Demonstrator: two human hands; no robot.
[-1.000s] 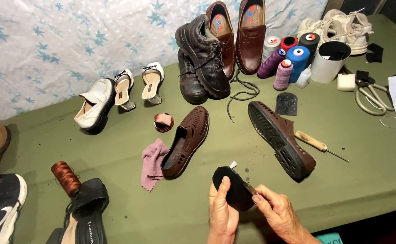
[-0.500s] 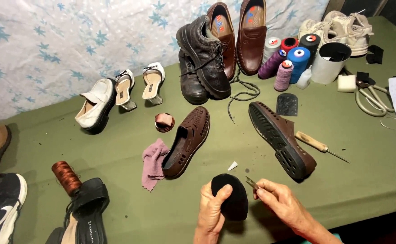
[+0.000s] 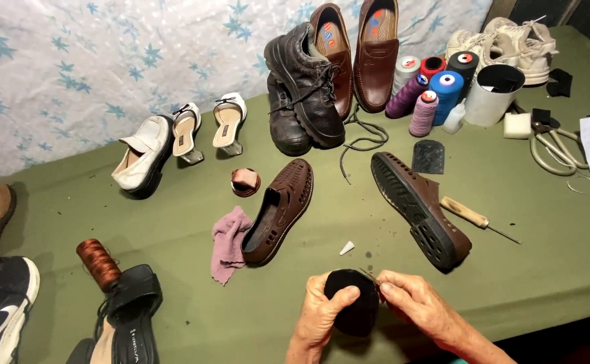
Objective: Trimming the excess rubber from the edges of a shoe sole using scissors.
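While hands [image 3: 365, 307] pinch, black pad [image 3: 352, 303] between.

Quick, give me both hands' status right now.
Left hand: closed on the black pad.
Right hand: fingertips pinched at the pad's edge on a thin needle-like tool, too small to identify.

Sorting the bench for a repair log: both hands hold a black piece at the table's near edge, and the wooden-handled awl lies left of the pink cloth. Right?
Not quite. In the head view the awl lies far right of the pink cloth, beside the upturned brown shoe. The left hand and right hand do hold the black piece.
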